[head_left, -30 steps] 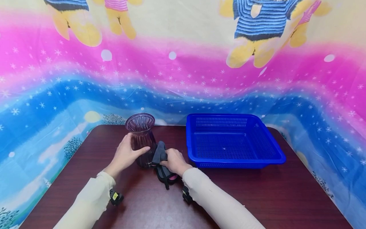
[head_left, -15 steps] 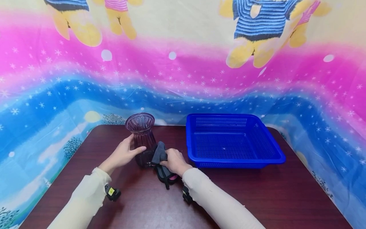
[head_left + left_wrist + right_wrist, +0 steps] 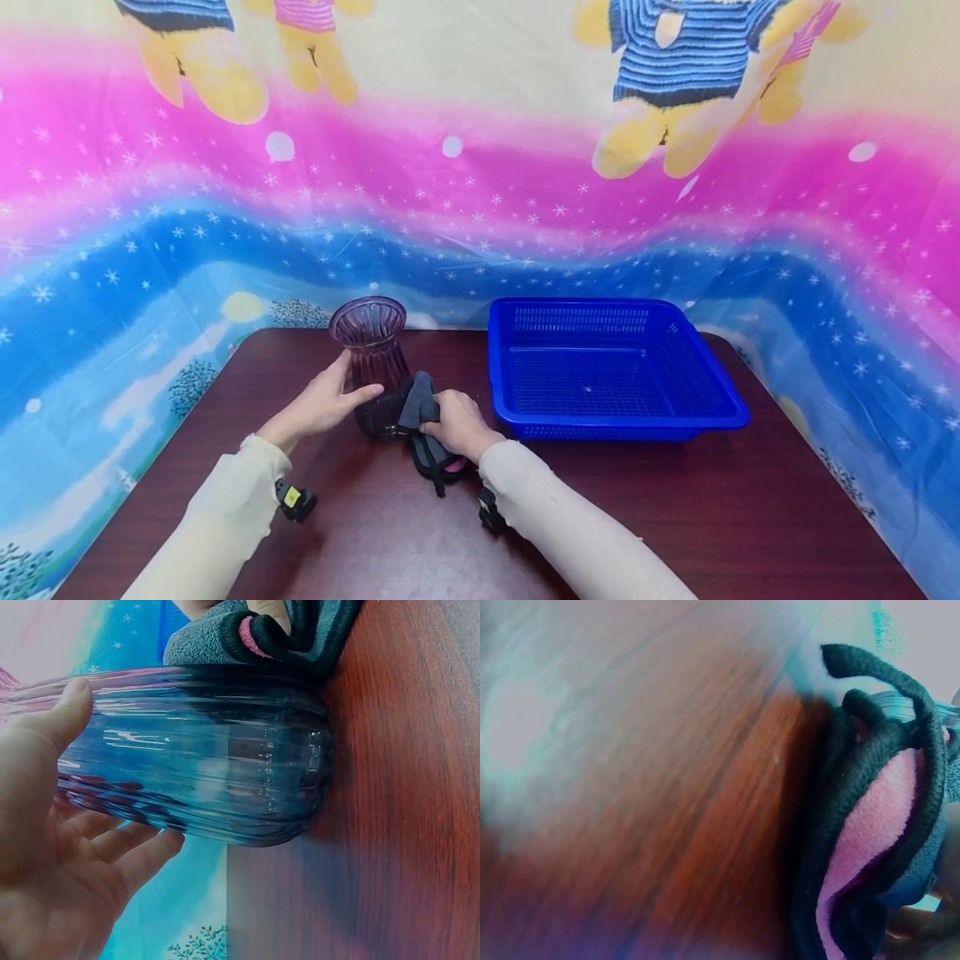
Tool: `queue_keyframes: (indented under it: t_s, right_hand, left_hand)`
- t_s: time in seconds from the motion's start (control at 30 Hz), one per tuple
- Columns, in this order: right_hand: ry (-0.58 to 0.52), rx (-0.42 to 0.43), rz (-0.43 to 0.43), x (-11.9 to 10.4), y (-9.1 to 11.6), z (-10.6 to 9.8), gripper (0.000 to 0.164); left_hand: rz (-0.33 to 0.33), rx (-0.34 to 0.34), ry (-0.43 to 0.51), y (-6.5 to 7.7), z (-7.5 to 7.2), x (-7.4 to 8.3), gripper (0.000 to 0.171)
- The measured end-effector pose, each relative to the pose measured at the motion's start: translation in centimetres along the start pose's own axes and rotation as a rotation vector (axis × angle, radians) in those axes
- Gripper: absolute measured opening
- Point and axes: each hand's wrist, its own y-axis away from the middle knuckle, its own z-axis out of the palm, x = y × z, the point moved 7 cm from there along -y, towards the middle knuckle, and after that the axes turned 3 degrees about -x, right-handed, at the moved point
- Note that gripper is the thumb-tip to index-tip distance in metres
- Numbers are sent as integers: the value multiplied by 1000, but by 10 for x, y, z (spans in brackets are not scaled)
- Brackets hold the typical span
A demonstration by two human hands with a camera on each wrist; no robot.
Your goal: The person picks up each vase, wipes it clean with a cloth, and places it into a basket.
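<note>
A purple-tinted, ribbed glass vase [image 3: 378,367] with a flared mouth stands upright on the table. My left hand [image 3: 327,396] holds it from the left side, the thumb on the near face and the fingers curving behind. In the left wrist view, thumb and fingers [image 3: 142,859] lie on opposite sides of the glass [image 3: 202,757]. My right hand [image 3: 459,423] grips a folded grey cloth [image 3: 420,404] with black edging and a pink inner side, held against the lower right of the vase. The pink side of the cloth [image 3: 877,814] shows close up in the right wrist view.
A blue plastic basket [image 3: 618,425] with perforated walls stands at the back right of the dark red wooden table [image 3: 420,542]. Behind the table hangs a patterned curtain [image 3: 480,200]. Each sleeve cuff carries a small black camera.
My left hand has shifted slightly left on the vase, its thumb drawn back a little across the glass. The vase, the cloth and my right hand stay nearly where they were.
</note>
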Motion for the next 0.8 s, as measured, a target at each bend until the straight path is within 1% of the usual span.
queue_keyframes:
  t_s: [0.13,0.4,0.57,0.7,0.8]
  right_hand:
    - [-15,3,-12,-1,0,-1,17]
    - [-57,6,3,-4,0,-1,16]
    - [-79,16,9,-5,0,-4,14]
    - [-100,34,6,-9,-1,-9,14]
    - [-111,64,-17,-15,-2,-17,14]
  left_hand:
    - [5,-8,-5,0,0,1,87]
    - [-5,-14,-38,2,0,0,87]
    - [-2,-8,-29,2,1,0,85]
    - [6,-7,-14,2,1,1,85]
    - [11,-5,-12,1,1,1,84]
